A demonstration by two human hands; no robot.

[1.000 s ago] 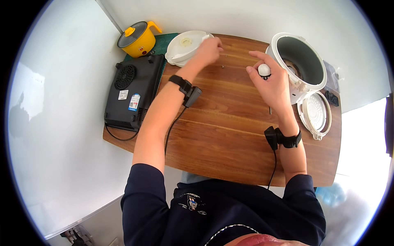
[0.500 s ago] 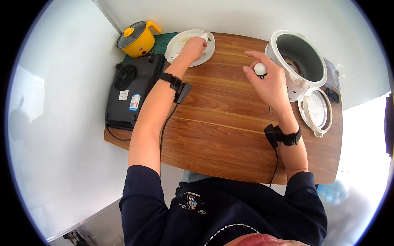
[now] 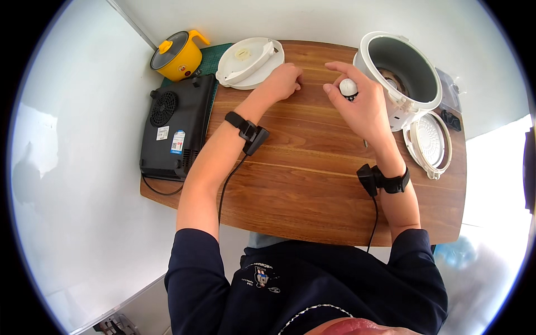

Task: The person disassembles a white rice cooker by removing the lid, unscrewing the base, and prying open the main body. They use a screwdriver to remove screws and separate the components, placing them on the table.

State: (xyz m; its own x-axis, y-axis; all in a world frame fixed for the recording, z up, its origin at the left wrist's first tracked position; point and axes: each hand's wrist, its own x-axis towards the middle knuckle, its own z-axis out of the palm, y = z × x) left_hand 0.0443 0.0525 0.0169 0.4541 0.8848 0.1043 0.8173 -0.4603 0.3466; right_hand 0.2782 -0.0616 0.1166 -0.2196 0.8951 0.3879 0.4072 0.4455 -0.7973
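My left hand [image 3: 283, 82] rests low over the tabletop, its fingers curled together at the spot where small screw-like bits lay before; whatever they pinch is hidden. Just left of it is a white round plastic lid part [image 3: 245, 57], with a curved white strip across it. My right hand [image 3: 365, 106] wraps its lower fingers around what looks like a screwdriver [image 3: 348, 87] with a white rounded end and a black patterned grip. The thumb and forefinger stay apart. Beside that hand stands a white rice cooker body [image 3: 397, 72], uncovered, its grey inside showing.
A white ring-shaped lid piece [image 3: 429, 146] lies in front of the cooker, near a small black part [image 3: 450, 120]. At the left are an upturned black induction cooker [image 3: 173, 131], a yellow electric pot [image 3: 180, 57] and a green mat [image 3: 215, 58]. Cables trail from both wrist straps.
My left hand has left the white lid part and come right and down to the tabletop. The right hand keeps its hold with little movement. The view has shifted slightly.
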